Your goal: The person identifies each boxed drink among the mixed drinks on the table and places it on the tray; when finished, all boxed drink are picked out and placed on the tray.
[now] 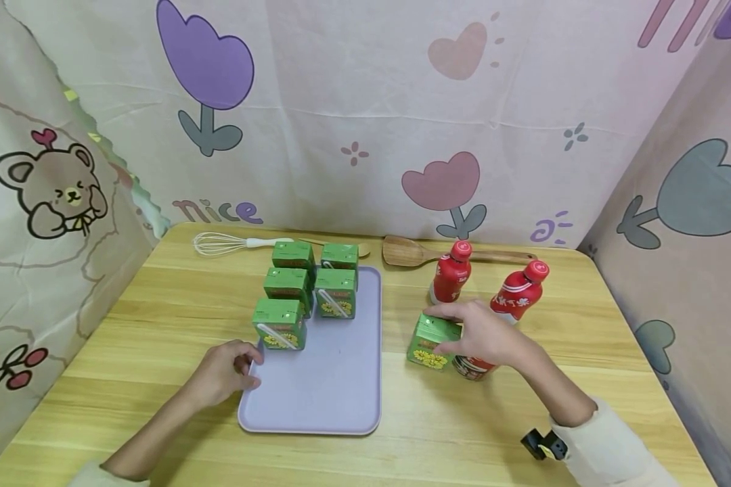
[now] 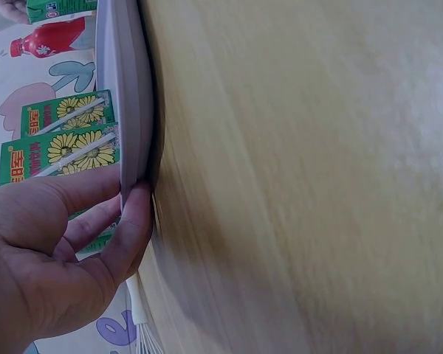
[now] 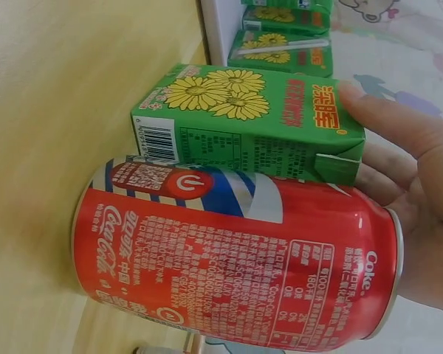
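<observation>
My left hand pinches the left rim of a pale purple tray; in the left wrist view the thumb and fingers close on its edge. Several green drink cartons with yellow flowers and white straws stand in two columns on the tray's far left part. To the right of the tray, my right hand grips another green drink carton between thumb and fingers. A red Coca-Cola can stands right beside that carton, partly hidden by the hand in the head view. Whether the carton touches the table cannot be told.
Two red-capped bottles, a nearer bottle and a farther bottle, stand behind my right hand. Along the back lie a white whisk, a wooden spoon and a wooden spatula. Patterned cloth encloses the wooden table.
</observation>
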Tool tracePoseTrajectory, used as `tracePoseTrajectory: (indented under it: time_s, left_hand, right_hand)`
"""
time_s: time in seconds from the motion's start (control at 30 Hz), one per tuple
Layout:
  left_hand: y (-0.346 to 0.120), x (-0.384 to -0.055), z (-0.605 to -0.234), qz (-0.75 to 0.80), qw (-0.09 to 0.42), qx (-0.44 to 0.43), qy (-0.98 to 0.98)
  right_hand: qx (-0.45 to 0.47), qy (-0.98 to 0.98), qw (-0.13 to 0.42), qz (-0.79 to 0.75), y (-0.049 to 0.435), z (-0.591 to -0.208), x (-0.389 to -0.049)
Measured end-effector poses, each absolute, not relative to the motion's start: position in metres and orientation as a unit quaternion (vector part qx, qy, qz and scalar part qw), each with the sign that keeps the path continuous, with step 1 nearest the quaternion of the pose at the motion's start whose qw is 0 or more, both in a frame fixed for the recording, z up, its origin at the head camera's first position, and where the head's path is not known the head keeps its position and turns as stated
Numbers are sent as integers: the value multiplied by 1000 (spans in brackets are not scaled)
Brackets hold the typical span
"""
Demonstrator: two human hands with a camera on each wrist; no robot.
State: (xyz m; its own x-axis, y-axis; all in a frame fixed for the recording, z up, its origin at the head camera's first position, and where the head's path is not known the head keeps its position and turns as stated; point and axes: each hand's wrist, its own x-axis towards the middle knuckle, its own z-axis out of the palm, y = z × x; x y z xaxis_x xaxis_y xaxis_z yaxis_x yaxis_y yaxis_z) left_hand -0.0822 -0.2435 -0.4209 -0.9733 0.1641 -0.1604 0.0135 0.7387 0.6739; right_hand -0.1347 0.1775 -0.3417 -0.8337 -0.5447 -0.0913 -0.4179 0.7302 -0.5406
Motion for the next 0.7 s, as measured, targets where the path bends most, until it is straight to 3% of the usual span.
tracePoseTrajectory:
  time_s: [0.7]
  left_hand:
    - [-242, -82, -420, 357, 111, 45, 926]
  right_hand:
    - [-266, 921, 80, -273, 172, -344, -133]
